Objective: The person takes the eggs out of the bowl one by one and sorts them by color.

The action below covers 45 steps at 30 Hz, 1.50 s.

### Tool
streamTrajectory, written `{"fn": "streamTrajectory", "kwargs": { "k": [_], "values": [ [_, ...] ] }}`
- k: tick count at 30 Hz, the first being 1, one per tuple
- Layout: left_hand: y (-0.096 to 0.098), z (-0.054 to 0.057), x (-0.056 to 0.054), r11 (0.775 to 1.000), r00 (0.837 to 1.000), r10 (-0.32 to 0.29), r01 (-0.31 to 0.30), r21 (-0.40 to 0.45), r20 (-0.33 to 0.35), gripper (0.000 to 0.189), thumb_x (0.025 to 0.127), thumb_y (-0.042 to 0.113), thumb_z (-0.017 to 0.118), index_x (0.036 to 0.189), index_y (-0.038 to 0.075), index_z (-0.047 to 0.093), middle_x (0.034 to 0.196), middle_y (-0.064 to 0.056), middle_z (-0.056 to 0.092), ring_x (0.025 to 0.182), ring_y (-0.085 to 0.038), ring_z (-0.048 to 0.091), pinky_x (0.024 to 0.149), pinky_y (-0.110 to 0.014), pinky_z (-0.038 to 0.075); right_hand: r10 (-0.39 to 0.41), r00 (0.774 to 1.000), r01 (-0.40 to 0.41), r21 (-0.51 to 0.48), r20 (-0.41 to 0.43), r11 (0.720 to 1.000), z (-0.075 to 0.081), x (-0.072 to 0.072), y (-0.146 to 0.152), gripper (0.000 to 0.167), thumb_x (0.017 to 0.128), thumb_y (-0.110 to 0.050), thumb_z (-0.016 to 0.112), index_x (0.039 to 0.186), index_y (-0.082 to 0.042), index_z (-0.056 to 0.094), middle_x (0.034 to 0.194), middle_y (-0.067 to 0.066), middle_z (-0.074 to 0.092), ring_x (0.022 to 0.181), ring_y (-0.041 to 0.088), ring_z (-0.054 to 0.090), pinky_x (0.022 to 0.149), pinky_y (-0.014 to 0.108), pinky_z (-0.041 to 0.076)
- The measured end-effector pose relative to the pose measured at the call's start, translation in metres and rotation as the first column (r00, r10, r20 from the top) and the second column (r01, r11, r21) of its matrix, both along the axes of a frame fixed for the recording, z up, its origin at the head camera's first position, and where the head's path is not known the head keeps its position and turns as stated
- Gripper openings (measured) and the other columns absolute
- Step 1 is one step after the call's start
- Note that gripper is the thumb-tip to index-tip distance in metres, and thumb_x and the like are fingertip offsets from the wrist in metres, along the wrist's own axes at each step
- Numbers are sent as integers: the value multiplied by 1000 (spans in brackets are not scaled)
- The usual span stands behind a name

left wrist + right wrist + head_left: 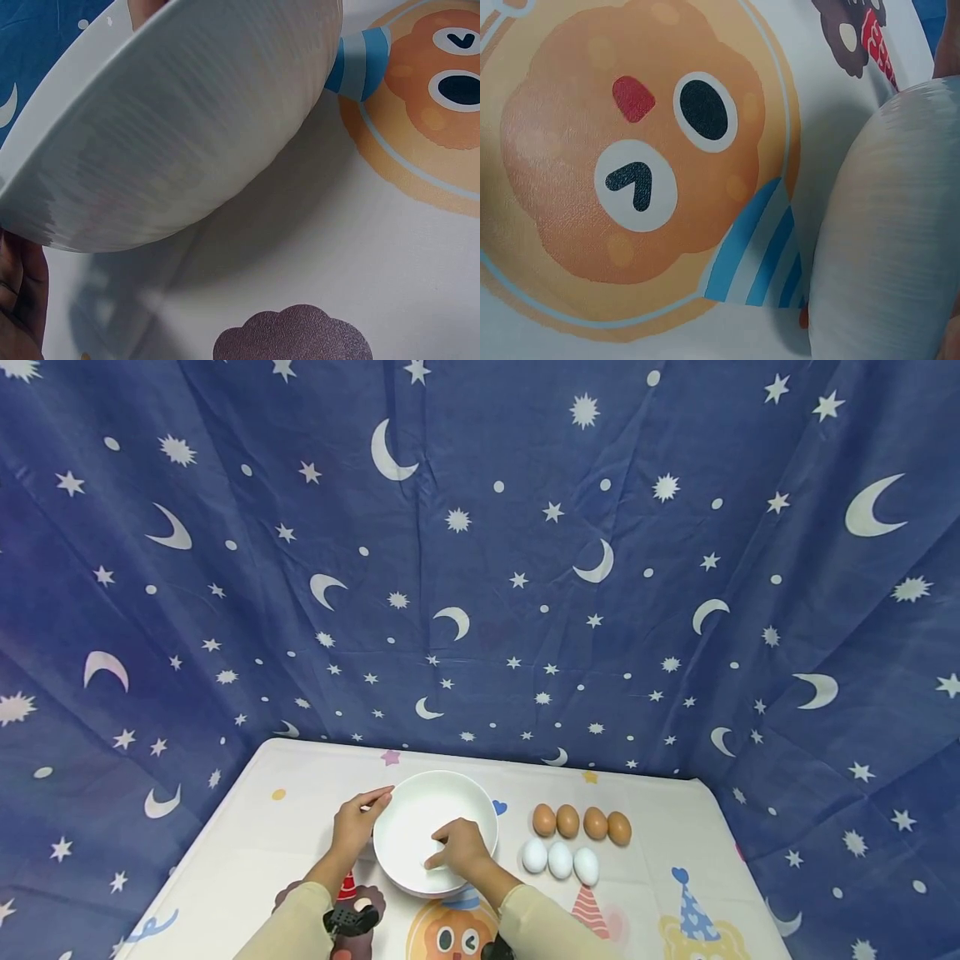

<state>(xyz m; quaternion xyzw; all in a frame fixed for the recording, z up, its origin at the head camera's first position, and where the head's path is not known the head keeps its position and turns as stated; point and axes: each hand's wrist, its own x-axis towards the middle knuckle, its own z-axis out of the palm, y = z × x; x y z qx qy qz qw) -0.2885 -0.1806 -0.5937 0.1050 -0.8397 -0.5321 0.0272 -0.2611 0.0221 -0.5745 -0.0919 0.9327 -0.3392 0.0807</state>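
A large white bowl [408, 814] is at the middle of the table. My left hand [354, 828] grips its left rim, and part of that hand shows beside the bowl's outer wall [172, 150] in the left wrist view. Inside the bowl is my right hand [467, 850], its thumb and fingers curved round a white egg [437, 850]. The egg barely stands out against the white bowl, and my fingers hide part of it. In the right wrist view, the bowl's side [885, 232] covers most of that hand.
Several brown eggs [567, 821] lie in a row right of the bowl. Three white eggs [560, 861] lie in front of them. A pale cloth with cartoon prints [292, 785] covers the table. A blue star-and-moon curtain [480, 677] hangs behind and at both sides.
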Motion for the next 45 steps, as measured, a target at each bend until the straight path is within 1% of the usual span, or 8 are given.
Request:
{"fn": "streamTrajectory", "kwargs": {
  "k": [10,17,25,28,31,36,41,45],
  "values": [
    [-1,-1,0,1000,1000,6,-6,2,-1,34,96,36,64,123,16,71,108,-9,67,81,-16,56,61,-19,50,5,1000,-6,19,8,1000,0,1,-1,41,61,-21,92,97,-7,79,94,4,76,96,21,69,89,33,54],
    [-2,-1,1,1000,1000,13,-13,-6,2,33,96,36,64,122,16,71,107,-9,67,81,-15,55,63,-19,49,12,1000,-11,35,-7,999,2,1,-2,37,63,-23,92,95,-7,79,90,2,76,88,14,67,85,29,54],
    [-2,-2,1,1000,1000,12,-12,-8,6,34,96,35,64,122,16,71,107,-9,67,83,-16,56,65,-20,49,6,1000,-5,-41,23,999,8,1,3,35,67,-21,91,94,-3,79,87,6,75,81,13,62,78,28,54],
    [-2,-4,-1,1000,1000,6,-6,-11,8,35,96,37,64,123,16,70,108,-8,67,83,-16,56,65,-20,50,-28,995,38,-105,96,994,11,-2,5,36,70,-21,90,96,-1,78,85,7,75,75,13,64,69,26,56],
    [-2,-5,-2,1000,1000,6,-6,-8,9,36,95,38,64,123,16,70,107,-8,67,83,-15,56,65,-20,50,-71,973,117,-203,221,972,15,-5,7,36,73,-20,88,99,1,76,85,8,74,70,13,65,63,25,57],
    [-2,-4,-3,1000,1000,3,-2,-11,10,37,96,39,64,123,16,70,107,-9,67,82,-15,56,64,-20,50,-95,924,235,-353,370,906,18,-9,9,37,75,-12,86,104,8,72,92,13,73,74,17,70,68,28,60],
    [-1,-2,-2,1000,1000,-5,5,-14,12,38,96,39,63,124,15,70,108,-9,66,81,-16,56,64,-20,50,-34,891,270,-465,454,843,20,-7,13,35,78,-9,82,105,11,70,90,15,74,76,20,72,69,31,60],
    [-2,-3,-2,1000,1000,-7,8,-19,16,39,96,41,62,125,16,69,108,-9,66,83,-16,55,64,-20,50,20,870,277,-521,493,807,24,-2,19,30,80,-9,80,102,9,72,87,12,74,77,21,73,69,32,61]
  ]
}}
